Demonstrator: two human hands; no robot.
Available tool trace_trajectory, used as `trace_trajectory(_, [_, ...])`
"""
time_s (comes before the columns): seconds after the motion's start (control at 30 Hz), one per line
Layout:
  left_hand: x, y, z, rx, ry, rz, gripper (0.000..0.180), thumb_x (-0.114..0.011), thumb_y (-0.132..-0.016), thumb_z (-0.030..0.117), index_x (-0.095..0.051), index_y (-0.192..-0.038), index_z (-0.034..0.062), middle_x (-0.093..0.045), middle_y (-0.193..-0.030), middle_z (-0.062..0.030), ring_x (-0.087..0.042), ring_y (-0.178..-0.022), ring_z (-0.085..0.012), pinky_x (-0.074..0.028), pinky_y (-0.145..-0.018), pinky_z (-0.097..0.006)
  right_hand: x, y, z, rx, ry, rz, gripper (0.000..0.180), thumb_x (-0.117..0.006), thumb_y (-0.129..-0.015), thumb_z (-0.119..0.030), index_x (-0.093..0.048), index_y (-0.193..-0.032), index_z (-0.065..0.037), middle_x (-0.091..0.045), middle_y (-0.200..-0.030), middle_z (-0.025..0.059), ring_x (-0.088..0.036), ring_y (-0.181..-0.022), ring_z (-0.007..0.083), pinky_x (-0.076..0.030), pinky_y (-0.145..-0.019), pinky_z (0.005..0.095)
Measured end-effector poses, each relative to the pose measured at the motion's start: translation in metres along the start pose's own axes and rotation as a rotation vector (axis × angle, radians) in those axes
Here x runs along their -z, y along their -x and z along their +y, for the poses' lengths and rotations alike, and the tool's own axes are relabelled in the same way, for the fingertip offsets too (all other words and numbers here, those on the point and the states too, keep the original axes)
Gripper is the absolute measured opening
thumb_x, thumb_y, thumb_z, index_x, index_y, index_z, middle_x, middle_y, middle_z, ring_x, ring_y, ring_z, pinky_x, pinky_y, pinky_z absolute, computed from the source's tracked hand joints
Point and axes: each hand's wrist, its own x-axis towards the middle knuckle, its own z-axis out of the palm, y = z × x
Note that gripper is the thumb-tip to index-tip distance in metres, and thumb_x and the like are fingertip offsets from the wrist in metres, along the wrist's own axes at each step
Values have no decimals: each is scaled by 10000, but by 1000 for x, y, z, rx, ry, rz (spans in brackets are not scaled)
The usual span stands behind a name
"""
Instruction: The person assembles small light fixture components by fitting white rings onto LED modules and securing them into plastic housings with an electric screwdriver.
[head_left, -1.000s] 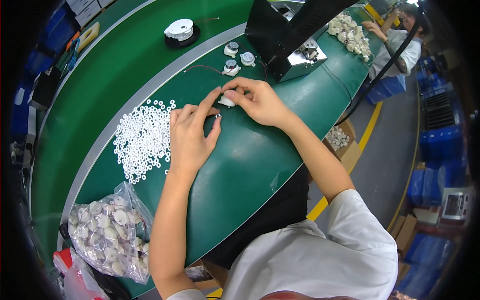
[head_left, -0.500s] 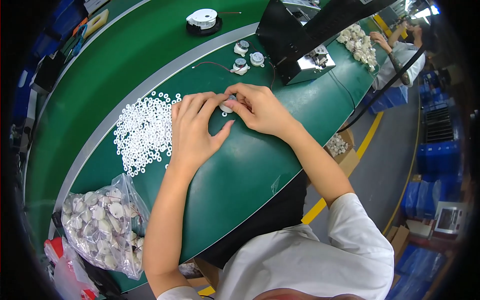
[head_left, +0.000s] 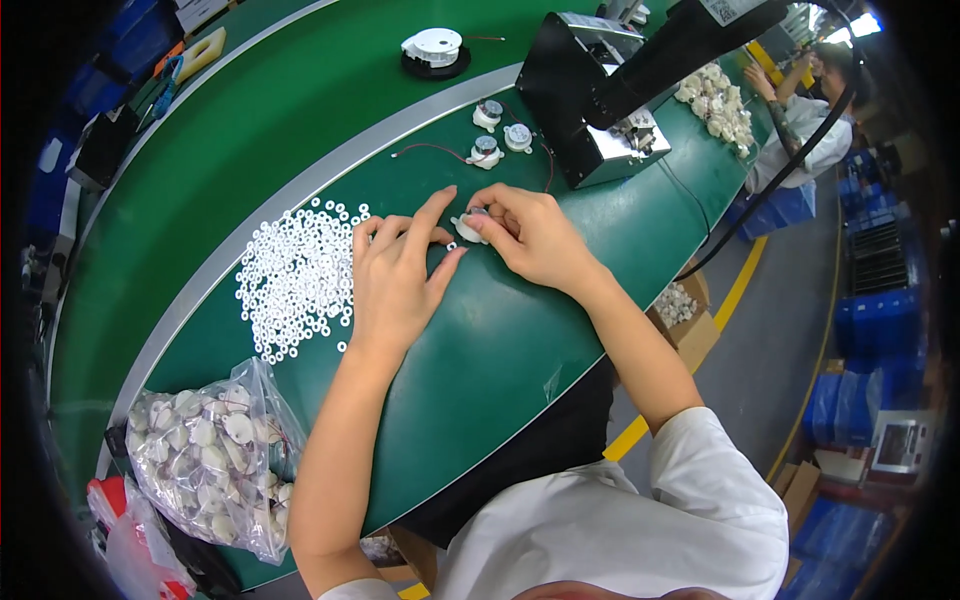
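Between the thumb and fingers of my left hand (head_left: pixel 393 285) is a small white ring (head_left: pixel 451 245), its index finger stretched out above. The fingertips meet at the ring's edges, close to the green tabletop. My right hand (head_left: pixel 532 235) pinches a small round motor (head_left: pixel 470 226) with a white eared housing and a grey metal top, just right of the ring. Its fingers cover part of the motor. Left of my left hand spreads a loose heap of white rings (head_left: pixel 300 275).
Several similar motors (head_left: pixel 486 152) with thin red wires lie beyond my hands, beside a black machine (head_left: pixel 580 110). A clear bag of motors (head_left: pixel 210 450) stands at the near left. A white round device (head_left: pixel 434 48) sits farther back. At the far right a co-worker (head_left: pixel 815 125) sits by a heap of white parts (head_left: pixel 716 108).
The view has shifted slightly. My right hand has drawn the motor a little away from the left fingers, and my left thumb and fingers have closed in on the white ring.
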Motion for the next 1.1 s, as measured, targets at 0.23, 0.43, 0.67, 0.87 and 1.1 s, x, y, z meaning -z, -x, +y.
trace_trajectory(0.23, [6, 2, 5, -37, -148, 66, 878, -911, -723, 265, -545, -1509, 133, -675, -1106, -22, -604, -1105, -233, -359, -1061, -451, -12, 1, 0, 72, 116, -15, 192, -750, -941, -120, -699, -1088, -8, -634, -711, 108, -585, -578, 197, -463, -563, 336])
trace_trajectory(0.43, [5, 6, 2, -33, -123, 54, 828, -922, -700, 280, -591, -1445, 142, -672, -1100, -22, -609, -1092, -224, -357, -1064, -445, -13, -4, 4, 164, 156, -52, 212, -735, -930, -88, -699, -1134, -41, -678, -884, 97, -656, -692, 248, -514, -624, 361])
trace_trajectory(0.67, [8, -1, 0, 93, -27, 57, 670, -887, -746, 166, -605, -1354, 135, -712, -1026, -3, -637, -1029, -222, -381, -1062, -430, -5, -20, 11, 167, 125, -104, 202, -727, -936, -89, -692, -1132, -59, -687, -945, 107, -666, -734, 281, -534, -669, 370])
trace_trajectory(0.87, [-1, 6, -6, 56, 65, -11, 615, -844, -786, 111, -600, -1351, 121, -729, -885, 1, -650, -1009, -215, -386, -1047, -428, -1, -25, 22, 80, -84, -96, 189, -701, -973, -56, -680, -1156, -11, -650, -841, 95, -556, -667, 150, -484, -645, 294])
trace_trajectory(1.1, [8, 4, 0, 61, 112, -7, 597, -854, -743, 115, -640, -1300, 122, -671, -997, -18, -633, -1020, -230, -407, -1004, -408, 3, -17, 12, 64, -28, -159, 177, -725, -957, -60, -695, -1121, -1, -679, -863, 120, -605, -672, 178, -499, -642, 310])
